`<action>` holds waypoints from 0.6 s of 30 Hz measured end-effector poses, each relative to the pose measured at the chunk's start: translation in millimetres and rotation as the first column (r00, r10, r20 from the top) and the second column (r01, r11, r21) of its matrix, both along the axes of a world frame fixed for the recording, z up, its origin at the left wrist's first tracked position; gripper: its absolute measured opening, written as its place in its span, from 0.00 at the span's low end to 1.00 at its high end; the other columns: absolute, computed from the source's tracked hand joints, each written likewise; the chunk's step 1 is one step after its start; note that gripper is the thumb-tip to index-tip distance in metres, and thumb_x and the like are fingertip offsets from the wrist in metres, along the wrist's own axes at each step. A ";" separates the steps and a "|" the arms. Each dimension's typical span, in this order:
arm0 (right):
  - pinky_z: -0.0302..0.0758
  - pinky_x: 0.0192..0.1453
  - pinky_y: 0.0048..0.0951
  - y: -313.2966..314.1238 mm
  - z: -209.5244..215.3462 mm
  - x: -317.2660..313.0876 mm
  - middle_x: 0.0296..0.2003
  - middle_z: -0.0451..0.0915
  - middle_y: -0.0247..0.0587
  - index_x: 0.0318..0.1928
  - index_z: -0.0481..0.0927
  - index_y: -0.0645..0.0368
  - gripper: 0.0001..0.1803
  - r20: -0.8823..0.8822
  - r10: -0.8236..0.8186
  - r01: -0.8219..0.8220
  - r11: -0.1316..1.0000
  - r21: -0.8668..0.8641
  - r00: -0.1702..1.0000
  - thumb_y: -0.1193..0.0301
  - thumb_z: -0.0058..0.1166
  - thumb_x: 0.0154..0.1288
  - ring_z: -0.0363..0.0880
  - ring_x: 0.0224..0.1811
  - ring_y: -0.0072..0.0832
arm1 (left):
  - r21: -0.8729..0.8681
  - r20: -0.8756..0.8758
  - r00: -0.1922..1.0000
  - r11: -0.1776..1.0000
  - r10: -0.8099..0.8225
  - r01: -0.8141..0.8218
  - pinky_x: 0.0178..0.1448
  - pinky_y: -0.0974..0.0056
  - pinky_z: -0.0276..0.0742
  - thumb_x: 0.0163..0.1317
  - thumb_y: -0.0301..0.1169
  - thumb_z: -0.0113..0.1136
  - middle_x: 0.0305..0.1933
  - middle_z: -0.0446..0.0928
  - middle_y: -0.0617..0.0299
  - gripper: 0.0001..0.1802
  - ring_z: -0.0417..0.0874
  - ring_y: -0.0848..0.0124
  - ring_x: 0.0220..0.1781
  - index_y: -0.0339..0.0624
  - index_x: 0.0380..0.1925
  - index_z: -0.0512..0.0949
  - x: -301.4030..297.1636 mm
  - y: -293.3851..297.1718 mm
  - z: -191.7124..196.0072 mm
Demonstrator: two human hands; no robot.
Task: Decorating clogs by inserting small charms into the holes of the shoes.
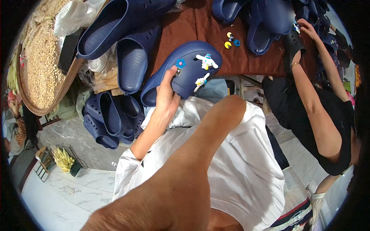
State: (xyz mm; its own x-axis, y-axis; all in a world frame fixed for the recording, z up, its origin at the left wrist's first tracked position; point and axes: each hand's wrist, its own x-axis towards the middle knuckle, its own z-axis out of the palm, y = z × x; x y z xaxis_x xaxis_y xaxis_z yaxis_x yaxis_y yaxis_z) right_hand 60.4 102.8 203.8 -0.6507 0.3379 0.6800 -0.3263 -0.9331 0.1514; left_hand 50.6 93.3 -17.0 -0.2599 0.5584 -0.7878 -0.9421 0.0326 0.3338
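Observation:
A navy blue clog (189, 73) is held up in front of me, its toe toward the upper right. My left hand (169, 90) grips it, thumb on the upper near a blue flower charm (180, 63), its other fingers mostly hidden behind or inside the shoe. Two white cartoon-figure charms, an upper one (207, 61) and a lower one (201, 81), are set in the clog. My right arm (192, 161) is bent, elbow forward and forearm running back across the foreground, so the right hand is out of view.
Several loose charms (230, 40) lie on the brown cloth (185, 30). Navy clogs (133, 61) stand to the left, others (111, 115) below. A tray of pale grains (42, 73) is far left. At right, a co-worker's hand (308, 30) is beside a dark clog (295, 42).

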 end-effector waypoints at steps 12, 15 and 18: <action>0.69 0.45 0.34 11.6 -39.7 7.8 0.35 0.72 0.42 0.37 0.72 0.63 0.19 0.128 -0.362 0.248 0.818 0.519 0.924 0.60 0.37 0.77 0.71 0.37 0.34 | 0.029 0.024 0.999 0.999 0.033 -0.034 0.62 0.55 0.79 0.59 0.31 0.69 0.53 0.78 0.52 0.26 0.82 0.63 0.53 0.33 0.55 0.72 -4.2 10.0 6.2; 0.67 0.55 0.34 49.8 -63.0 34.2 0.40 0.75 0.40 0.44 0.77 0.60 0.09 0.323 -0.534 0.022 0.541 0.841 0.781 0.73 0.42 0.75 0.73 0.45 0.32 | 0.020 -0.122 0.992 1.000 0.020 -0.018 0.64 0.55 0.76 0.63 0.34 0.67 0.53 0.79 0.55 0.24 0.82 0.62 0.53 0.35 0.55 0.73 0.5 -13.2 -56.5; 0.76 0.47 0.29 76.4 -110.2 72.0 0.37 0.76 0.34 0.48 0.77 0.59 0.10 0.494 -0.826 -0.184 0.460 0.869 0.271 0.70 0.52 0.69 0.78 0.39 0.23 | 0.679 0.725 0.675 0.311 -0.140 -0.665 0.69 0.56 0.72 0.66 0.29 0.60 0.55 0.79 0.53 0.21 0.80 0.60 0.58 0.33 0.57 0.72 5.6 2.7 -16.6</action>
